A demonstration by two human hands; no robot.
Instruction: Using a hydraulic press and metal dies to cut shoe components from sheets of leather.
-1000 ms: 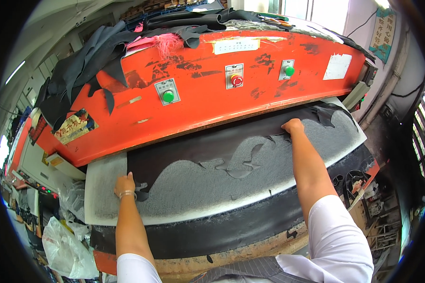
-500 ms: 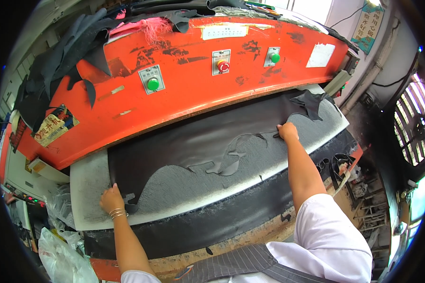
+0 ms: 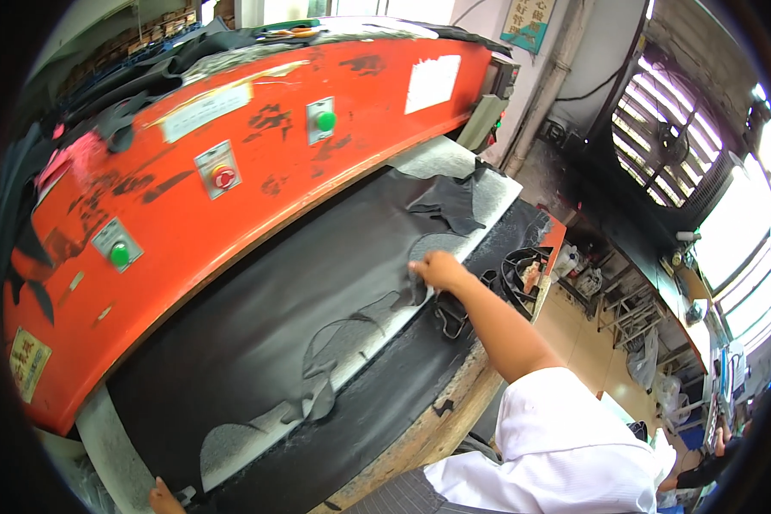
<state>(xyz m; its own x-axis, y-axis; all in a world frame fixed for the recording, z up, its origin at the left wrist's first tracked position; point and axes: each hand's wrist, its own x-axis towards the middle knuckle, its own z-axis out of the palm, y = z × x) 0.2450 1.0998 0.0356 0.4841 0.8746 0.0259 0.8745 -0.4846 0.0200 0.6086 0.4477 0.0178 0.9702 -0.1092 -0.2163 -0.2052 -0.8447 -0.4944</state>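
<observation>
A large black leather sheet (image 3: 257,291), apparently leather, lies on a pale board under the red press. Its near edge is ragged, with curved cut-outs and loose flaps. My right hand (image 3: 439,271) is closed in a pinch on that near edge, towards the right end. At the lower left, my left hand (image 3: 164,498) grips the sheet's near left corner; most of this hand is cut off by the picture's lower rim. A loose torn piece (image 3: 448,202) lies folded over the sheet's far right end.
The red press beam (image 3: 265,163) spans behind the sheet, bearing a red knob (image 3: 223,176) and two green buttons. Black material (image 3: 351,428) covers the near ledge. A black holder (image 3: 522,274) sits at the ledge's right end. Dark scraps lie on the beam; a wall fan (image 3: 672,141) is beyond.
The view has swung right. Both hands have drawn the sheet towards me, so its ragged edge now covers more of the pale board and reaches its near rim in places.
</observation>
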